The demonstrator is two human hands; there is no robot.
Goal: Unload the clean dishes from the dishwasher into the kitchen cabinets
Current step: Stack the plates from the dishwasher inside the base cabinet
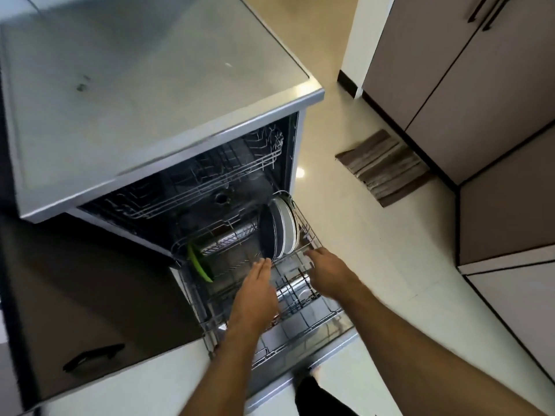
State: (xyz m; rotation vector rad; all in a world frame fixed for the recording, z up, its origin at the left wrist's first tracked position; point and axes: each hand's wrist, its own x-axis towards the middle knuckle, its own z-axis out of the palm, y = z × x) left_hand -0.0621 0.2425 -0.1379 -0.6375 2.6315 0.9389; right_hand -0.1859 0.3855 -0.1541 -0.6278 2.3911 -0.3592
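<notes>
The dishwasher (pixel 156 94) stands open with its lower rack (pixel 303 322) pulled out over the dropped door. Several white and dark plates (pixel 280 226) stand on edge at the rack's far right. A green flat piece (pixel 198 264) leans at the rack's left, beside a metal ribbed item (pixel 228 240). My left hand (pixel 255 295) reaches over the rack with flat, joined fingers, its tips just below the plates, holding nothing. My right hand (pixel 327 271) is spread just right of the plates, near the rack's right rim, also holding nothing.
The upper rack (pixel 210 181) sits inside the machine. A dark cabinet front with a black handle (pixel 93 357) is at the left. Beige cabinets (pixel 480 94) line the right wall, with a striped mat (pixel 384 166) on the pale floor before them.
</notes>
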